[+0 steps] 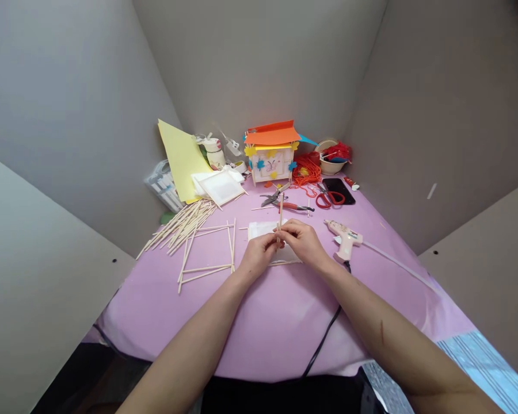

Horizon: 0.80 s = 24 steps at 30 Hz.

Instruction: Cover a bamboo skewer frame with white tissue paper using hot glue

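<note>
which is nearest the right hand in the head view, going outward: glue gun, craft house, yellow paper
From the right hand:
1. glue gun, to its right on the table
2. craft house, ahead at the back of the table
3. yellow paper, far left at the back

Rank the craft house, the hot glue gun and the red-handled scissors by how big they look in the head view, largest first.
1. The craft house.
2. The hot glue gun.
3. The red-handled scissors.

The gun lies nearer the camera, so its lead over the scissors may only be apparent.
</note>
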Available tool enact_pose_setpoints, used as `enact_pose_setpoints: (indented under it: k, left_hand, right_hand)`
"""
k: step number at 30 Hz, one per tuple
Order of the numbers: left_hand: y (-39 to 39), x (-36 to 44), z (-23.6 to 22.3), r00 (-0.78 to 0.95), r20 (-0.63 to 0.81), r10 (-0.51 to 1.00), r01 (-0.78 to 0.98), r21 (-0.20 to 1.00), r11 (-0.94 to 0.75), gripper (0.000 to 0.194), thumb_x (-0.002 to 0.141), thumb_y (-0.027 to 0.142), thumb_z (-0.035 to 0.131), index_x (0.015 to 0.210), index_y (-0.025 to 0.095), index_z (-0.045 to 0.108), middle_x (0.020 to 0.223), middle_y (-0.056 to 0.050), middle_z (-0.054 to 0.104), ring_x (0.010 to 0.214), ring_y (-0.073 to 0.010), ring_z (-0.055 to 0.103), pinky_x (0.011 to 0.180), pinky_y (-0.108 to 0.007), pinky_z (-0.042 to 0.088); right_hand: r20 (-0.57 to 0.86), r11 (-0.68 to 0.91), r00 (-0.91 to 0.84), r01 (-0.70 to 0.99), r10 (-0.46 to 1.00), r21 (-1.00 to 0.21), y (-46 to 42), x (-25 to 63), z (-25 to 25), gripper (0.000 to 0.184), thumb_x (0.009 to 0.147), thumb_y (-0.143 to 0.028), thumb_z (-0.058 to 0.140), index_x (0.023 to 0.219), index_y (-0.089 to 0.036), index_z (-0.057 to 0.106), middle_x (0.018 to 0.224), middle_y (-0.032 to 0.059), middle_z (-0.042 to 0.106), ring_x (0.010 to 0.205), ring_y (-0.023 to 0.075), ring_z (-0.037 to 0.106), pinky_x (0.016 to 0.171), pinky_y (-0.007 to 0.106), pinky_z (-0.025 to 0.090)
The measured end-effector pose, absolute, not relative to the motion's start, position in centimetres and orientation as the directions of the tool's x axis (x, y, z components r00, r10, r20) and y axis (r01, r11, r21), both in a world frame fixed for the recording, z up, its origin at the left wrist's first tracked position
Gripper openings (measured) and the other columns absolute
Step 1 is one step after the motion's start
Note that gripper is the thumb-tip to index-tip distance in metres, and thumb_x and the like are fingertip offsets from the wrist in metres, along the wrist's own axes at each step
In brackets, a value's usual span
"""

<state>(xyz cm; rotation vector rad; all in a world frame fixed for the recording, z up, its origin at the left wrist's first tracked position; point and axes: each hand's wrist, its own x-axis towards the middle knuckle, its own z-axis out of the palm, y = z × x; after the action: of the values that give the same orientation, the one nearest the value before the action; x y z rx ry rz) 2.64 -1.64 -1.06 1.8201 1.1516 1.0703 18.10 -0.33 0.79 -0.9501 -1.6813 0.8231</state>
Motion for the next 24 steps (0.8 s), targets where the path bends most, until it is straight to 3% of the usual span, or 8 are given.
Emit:
enact_pose_setpoints:
  k: [5, 16, 20, 24]
  left_hand:
    - [-1.9, 2.7, -0.7, 0.256, 0.264, 0.93, 0.329, 0.881, -0.34, 0.015, 0.078, 0.022, 0.053, 0.076, 0.022, 0.068, 0.078, -0.001, 0.069, 0.077, -0.0186, 0.061, 0.075, -0.027, 0.044]
    - [-2.4, 2.7, -0.3, 0.257, 0.291, 0.922, 0.263, 0.897, -0.356, 0.013, 0.077, 0.022, 0.053, 0.069, 0.021, 0.064, 0.074, -0.002, 0.068, 0.074, -0.0181, 0.061, 0.072, -0.027, 0.044]
    - [-2.8, 3.0, 0.4, 0.259, 0.302, 0.917, 0.21, 0.91, -0.359, 0.011, 0.08, 0.024, 0.053, 0.08, 0.02, 0.064, 0.081, -0.003, 0.069, 0.079, -0.0178, 0.063, 0.076, -0.027, 0.046]
    - [-3.6, 3.9, 1.3, 0.224, 0.268, 0.937, 0.021, 0.96, -0.28, 0.017, 0.086, 0.033, 0.053, 0.09, 0.019, 0.06, 0.088, -0.005, 0.068, 0.085, -0.0186, 0.065, 0.078, -0.03, 0.049]
  right_hand:
    - [0.444, 0.47, -0.162, 0.214, 0.881, -0.856, -0.4, 18.0, 1.2, 0.013, 0.083, -0.03, 0.061, 0.081, -0.023, 0.071, 0.086, 0.0044, 0.065, 0.081, 0.0186, 0.06, 0.075, 0.032, 0.045]
    - [0.437, 0.48, -0.214, 0.234, 0.874, -0.845, -0.8, 18.0, 2.9, 0.027, 0.082, -0.038, 0.061, 0.062, -0.022, 0.066, 0.069, 0.0022, 0.061, 0.07, 0.0176, 0.055, 0.07, 0.031, 0.043]
    - [0.427, 0.463, -0.193, 0.213, 0.883, -0.861, -0.9, 18.1, 3.7, 0.024, 0.081, -0.038, 0.062, 0.064, -0.022, 0.068, 0.069, 0.0025, 0.06, 0.069, 0.0177, 0.055, 0.068, 0.031, 0.043]
    - [0.399, 0.427, -0.173, 0.175, 0.901, -0.887, -1.3, 17.9, 4.1, 0.023, 0.081, -0.038, 0.062, 0.065, -0.021, 0.067, 0.067, 0.0018, 0.059, 0.066, 0.0173, 0.055, 0.063, 0.031, 0.043]
